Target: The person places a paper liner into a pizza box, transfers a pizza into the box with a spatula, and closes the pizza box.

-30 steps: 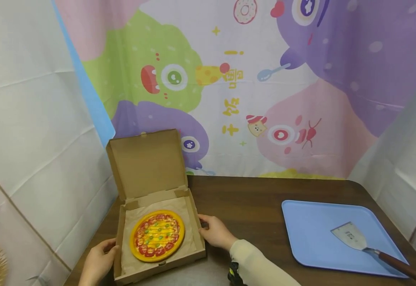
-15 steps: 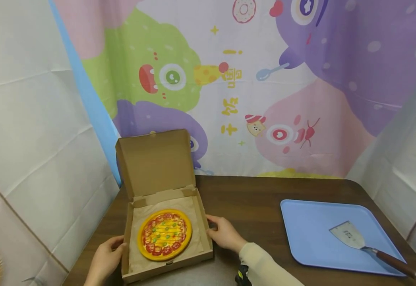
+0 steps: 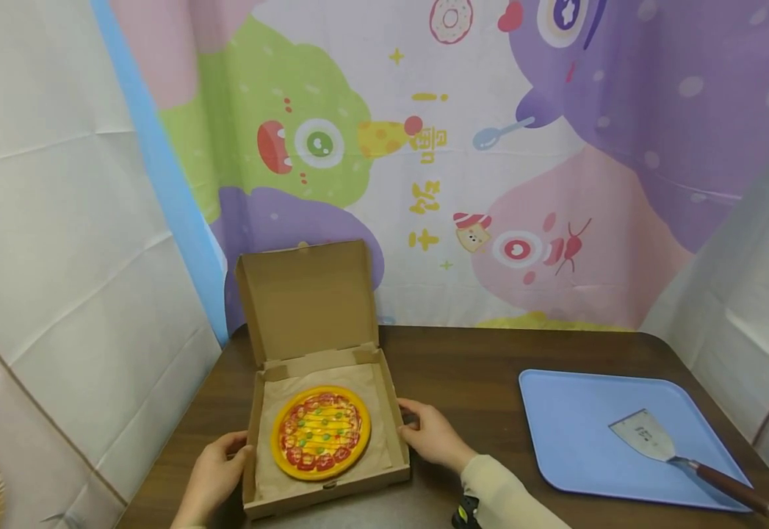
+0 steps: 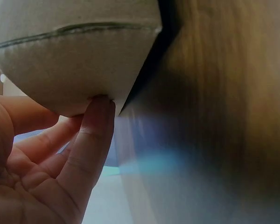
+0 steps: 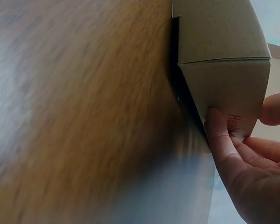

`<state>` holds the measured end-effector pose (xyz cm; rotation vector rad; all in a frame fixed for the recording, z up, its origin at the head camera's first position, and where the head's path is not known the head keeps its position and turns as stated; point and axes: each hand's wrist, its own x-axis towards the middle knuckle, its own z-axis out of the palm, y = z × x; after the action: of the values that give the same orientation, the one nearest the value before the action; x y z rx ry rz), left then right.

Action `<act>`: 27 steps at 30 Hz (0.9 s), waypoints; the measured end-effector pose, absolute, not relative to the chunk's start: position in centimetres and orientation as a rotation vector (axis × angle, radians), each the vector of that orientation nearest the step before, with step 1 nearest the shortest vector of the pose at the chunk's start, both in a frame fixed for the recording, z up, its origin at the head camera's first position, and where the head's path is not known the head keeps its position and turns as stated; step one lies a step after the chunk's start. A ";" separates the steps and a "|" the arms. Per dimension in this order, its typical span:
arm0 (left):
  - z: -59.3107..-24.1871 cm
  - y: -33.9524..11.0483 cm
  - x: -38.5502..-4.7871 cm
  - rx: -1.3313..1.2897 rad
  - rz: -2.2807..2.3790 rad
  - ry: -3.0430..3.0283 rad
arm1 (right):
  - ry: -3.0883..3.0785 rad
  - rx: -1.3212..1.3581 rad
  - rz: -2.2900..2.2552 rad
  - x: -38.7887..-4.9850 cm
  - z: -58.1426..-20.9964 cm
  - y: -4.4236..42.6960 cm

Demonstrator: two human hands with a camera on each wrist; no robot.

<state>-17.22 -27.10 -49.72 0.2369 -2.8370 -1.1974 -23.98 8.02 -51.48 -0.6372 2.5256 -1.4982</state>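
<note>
A cardboard pizza box (image 3: 347, 488) stands at the left of the table, its lid (image 3: 308, 301) raised at the back. Inside, on brown paper (image 3: 291, 382), lies a toy-like pizza (image 3: 322, 432) with a yellow rim and red, yellow and green topping. My left hand (image 3: 215, 470) holds the left side wall, fingertips on the outside and thumb by the upper edge. On the opposite wall, my right hand (image 3: 437, 437) grips the same way; the right wrist view shows its fingers (image 5: 219, 128) against red print. The box's underside is hidden.
To the right lies a light blue tray (image 3: 576, 433), bearing a metal spatula (image 3: 645, 435) whose brown handle passes over its front edge. A printed cloth (image 3: 424, 286) hangs behind the dark wooden table (image 3: 463, 367). White walls flank both sides.
Both hands have moved the pizza box to the right across the table, with the pizza inside. Tray and spatula have stayed in place.
</note>
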 end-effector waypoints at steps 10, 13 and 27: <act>-49.8 -25.6 -17.8 0.179 -1.187 -2.829 | 2.512 -0.591 -1.521 -23.6 -51.6 9.9; -49.8 -25.1 -18.0 0.169 -1.192 -2.827 | 2.512 -0.577 -1.529 -23.5 -51.8 10.5; -49.9 -23.0 -19.0 0.079 -1.243 -2.816 | 2.466 -0.536 -1.634 -22.2 -51.6 13.3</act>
<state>-18.99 -23.02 -49.95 0.0789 -2.8162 -1.2430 -22.23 13.28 -51.59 -0.5359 2.4661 -1.6343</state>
